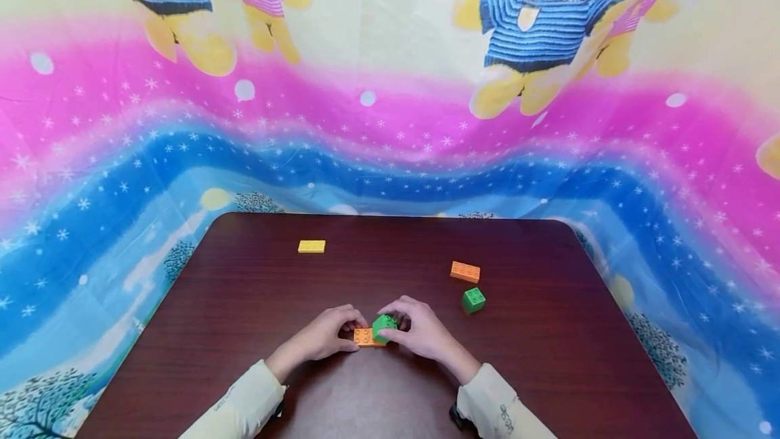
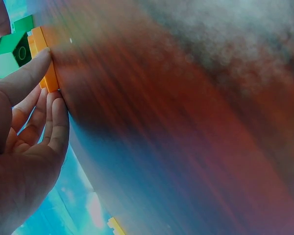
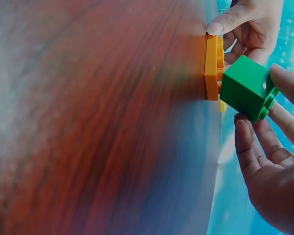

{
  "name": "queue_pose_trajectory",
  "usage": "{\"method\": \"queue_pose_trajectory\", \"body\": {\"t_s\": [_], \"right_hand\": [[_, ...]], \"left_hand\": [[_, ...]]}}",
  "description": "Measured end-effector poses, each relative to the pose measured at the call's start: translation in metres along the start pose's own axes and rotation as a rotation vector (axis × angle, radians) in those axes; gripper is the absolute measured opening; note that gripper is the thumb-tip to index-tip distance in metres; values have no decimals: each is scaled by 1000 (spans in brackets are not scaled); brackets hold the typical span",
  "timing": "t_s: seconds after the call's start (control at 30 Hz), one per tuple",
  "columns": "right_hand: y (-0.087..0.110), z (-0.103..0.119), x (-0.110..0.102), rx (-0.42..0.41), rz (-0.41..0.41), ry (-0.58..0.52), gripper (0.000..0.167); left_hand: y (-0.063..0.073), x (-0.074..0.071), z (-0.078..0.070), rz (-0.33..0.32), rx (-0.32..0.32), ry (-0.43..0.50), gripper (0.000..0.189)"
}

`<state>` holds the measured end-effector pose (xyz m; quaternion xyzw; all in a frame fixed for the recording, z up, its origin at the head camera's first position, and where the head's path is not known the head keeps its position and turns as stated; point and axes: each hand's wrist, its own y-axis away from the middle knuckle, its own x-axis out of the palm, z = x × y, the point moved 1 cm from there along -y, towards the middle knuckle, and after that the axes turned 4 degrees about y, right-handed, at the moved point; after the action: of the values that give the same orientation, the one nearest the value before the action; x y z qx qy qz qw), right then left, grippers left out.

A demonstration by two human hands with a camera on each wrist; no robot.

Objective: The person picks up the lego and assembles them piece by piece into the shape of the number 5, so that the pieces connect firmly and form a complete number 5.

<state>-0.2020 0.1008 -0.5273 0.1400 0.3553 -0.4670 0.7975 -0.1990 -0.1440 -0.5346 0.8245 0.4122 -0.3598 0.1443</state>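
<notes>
On the dark table lies an orange toy brick (image 1: 363, 337) with round studs, its left part pinched between the thumb and fingers of my left hand (image 1: 329, 332). A green cube-shaped brick (image 3: 246, 87) is pinched by my right hand (image 1: 420, 329). The green brick sits tilted over the right part of the orange one, its corner close to the studs. Whether the two touch, I cannot tell. In the left wrist view, the green brick (image 2: 11, 54) shows its hollow underside beside the orange brick (image 2: 50, 77).
To the right stands another green brick (image 1: 473, 300), with a second orange brick (image 1: 465, 272) just behind it. Farther back on the left, a flat yellow brick (image 1: 311, 246) lies on the table (image 1: 244, 276). A patterned cloth (image 1: 390, 148) hangs behind the table's far edge.
</notes>
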Motion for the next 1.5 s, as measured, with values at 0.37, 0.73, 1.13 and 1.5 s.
{"method": "queue_pose_trajectory", "body": {"t_s": [0.37,0.73,1.13,1.5], "right_hand": [[-5,1,8,-4,-14,-13,36],[-8,3,12,-9,-9,-19,37],[-10,3,16,-30,-14,-24,38],[-8,1,15,-54,22,-24,41]], "left_hand": [[1,-1,-1,-5,6,-9,29],[0,0,1,-11,11,-11,30],[2,-1,2,-20,31,3,30],[1,0,2,-31,37,7,31]]}}
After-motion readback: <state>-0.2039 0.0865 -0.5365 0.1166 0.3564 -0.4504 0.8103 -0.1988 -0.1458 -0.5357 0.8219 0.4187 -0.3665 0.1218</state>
